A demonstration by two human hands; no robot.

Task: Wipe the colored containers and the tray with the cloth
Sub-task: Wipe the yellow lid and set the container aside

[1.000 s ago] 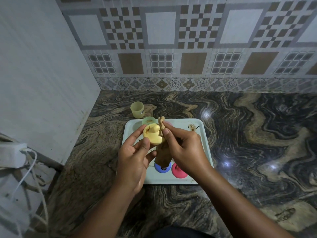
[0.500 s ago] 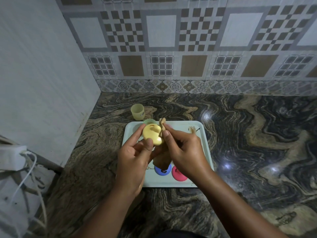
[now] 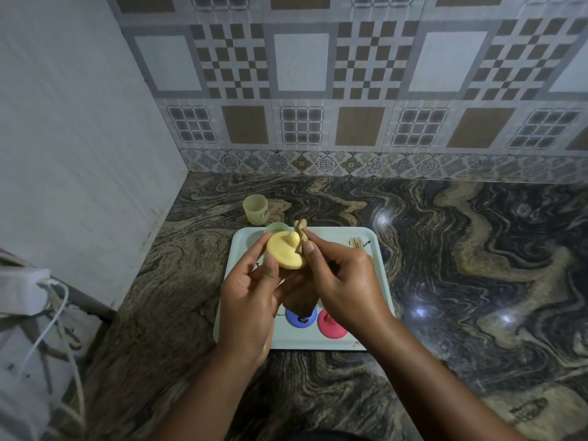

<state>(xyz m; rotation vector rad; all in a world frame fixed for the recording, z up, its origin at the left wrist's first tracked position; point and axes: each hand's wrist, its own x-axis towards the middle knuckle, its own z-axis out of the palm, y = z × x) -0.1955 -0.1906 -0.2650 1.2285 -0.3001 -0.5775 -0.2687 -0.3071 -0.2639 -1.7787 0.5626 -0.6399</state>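
My left hand (image 3: 246, 300) holds a yellow lid (image 3: 285, 253) with a knob above the pale tray (image 3: 380, 281). My right hand (image 3: 346, 284) pinches a brown cloth (image 3: 300, 232) against the lid's right edge; the cloth hangs down between my hands (image 3: 300, 302). On the tray's near edge sit a blue container (image 3: 299, 318) and a pink container (image 3: 331, 324), partly hidden by my hands. A green container (image 3: 274, 228) peeks out behind the yellow lid. A yellow cup (image 3: 255, 209) stands on the counter beyond the tray.
The marbled counter (image 3: 461, 265) extends to the right. A tiled wall (image 3: 350, 90) closes the back and a plain wall (image 3: 79, 138) the left. A white box with cables (image 3: 22, 291) sits at the lower left. A brown mark (image 3: 358, 241) lies at the tray's far right corner.
The yellow lid has turned in my left hand, its knob now facing up and right. My right hand with the cloth has shifted slightly along the lid's edge.
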